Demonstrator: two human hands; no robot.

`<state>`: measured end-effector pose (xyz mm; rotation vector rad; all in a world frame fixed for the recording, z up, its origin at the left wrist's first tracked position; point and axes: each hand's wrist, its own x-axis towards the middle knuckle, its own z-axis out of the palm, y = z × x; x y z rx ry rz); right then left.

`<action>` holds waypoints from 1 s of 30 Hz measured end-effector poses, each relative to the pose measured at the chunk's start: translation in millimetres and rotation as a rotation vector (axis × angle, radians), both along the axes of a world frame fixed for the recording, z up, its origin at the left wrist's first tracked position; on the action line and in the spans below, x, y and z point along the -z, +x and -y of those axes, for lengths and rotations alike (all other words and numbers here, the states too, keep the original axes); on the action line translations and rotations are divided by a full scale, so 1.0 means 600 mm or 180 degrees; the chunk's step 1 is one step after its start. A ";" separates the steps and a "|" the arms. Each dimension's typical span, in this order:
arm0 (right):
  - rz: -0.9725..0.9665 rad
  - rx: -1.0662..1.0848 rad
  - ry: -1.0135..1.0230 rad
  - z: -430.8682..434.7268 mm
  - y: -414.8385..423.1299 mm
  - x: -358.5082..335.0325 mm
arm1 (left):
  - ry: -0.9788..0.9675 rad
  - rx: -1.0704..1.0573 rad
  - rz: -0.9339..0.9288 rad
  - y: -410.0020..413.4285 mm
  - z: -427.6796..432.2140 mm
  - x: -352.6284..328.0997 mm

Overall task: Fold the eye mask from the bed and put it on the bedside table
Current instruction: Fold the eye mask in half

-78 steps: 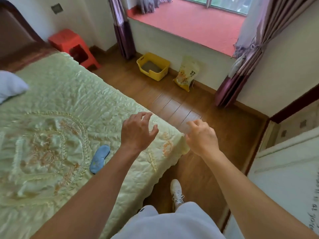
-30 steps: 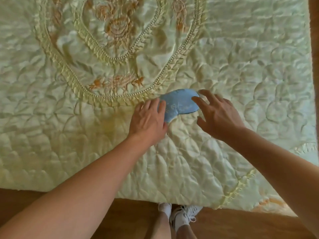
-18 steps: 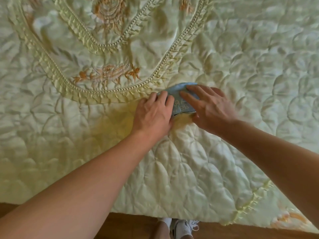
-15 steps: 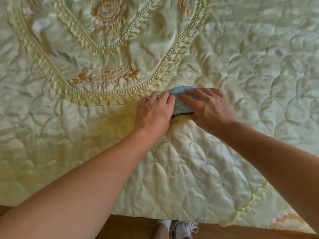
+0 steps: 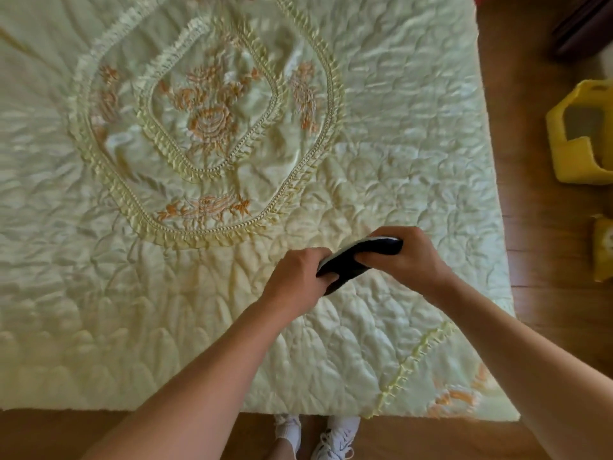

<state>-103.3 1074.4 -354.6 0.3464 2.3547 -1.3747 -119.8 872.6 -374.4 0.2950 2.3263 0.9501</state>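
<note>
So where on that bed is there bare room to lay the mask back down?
Nearly everywhere: the quilt lies bare left of the left hand and between the arms and the near edge. Only the spot under the eye mask and right hand is taken.

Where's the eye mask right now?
In the head view, the eye mask is held between the left hand and right hand, dark side showing, above the bedspread near the bed's right part.

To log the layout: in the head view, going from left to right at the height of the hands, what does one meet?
Bedspread → left hand → eye mask → right hand → wooden floor → yellow bag.
</note>
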 end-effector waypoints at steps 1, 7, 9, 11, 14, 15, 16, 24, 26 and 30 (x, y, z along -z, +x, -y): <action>0.0020 0.0205 -0.0233 -0.010 0.009 -0.033 | 0.0133 0.0002 0.0214 0.007 -0.008 -0.032; 0.0014 0.1307 -0.1574 -0.034 0.068 -0.230 | 0.0849 -0.0072 0.0958 0.057 -0.047 -0.237; -0.0031 0.1405 -0.1863 -0.031 0.088 -0.292 | 0.1088 -0.0315 0.1092 0.079 -0.050 -0.300; -0.0095 0.1348 -0.1992 -0.027 0.107 -0.351 | 0.1385 -0.0585 0.1211 0.104 -0.052 -0.364; -0.0208 0.1208 -0.2016 -0.018 0.138 -0.428 | 0.1802 -0.0997 0.1445 0.148 -0.051 -0.450; -0.0244 0.1164 -0.2042 -0.014 0.147 -0.449 | 0.1903 -0.1114 0.1482 0.163 -0.050 -0.476; -0.0282 0.1118 -0.2069 -0.010 0.156 -0.469 | 0.1984 -0.1207 0.1496 0.178 -0.049 -0.498; -0.0255 0.0862 -0.2024 0.010 0.229 -0.550 | 0.2337 -0.1464 0.1644 0.283 -0.028 -0.591; -0.0238 0.0984 -0.1990 0.018 0.245 -0.554 | 0.2417 -0.1567 0.1760 0.301 -0.026 -0.597; -0.0248 0.1147 -0.1957 0.034 0.276 -0.561 | 0.2290 -0.1673 0.1682 0.325 -0.028 -0.602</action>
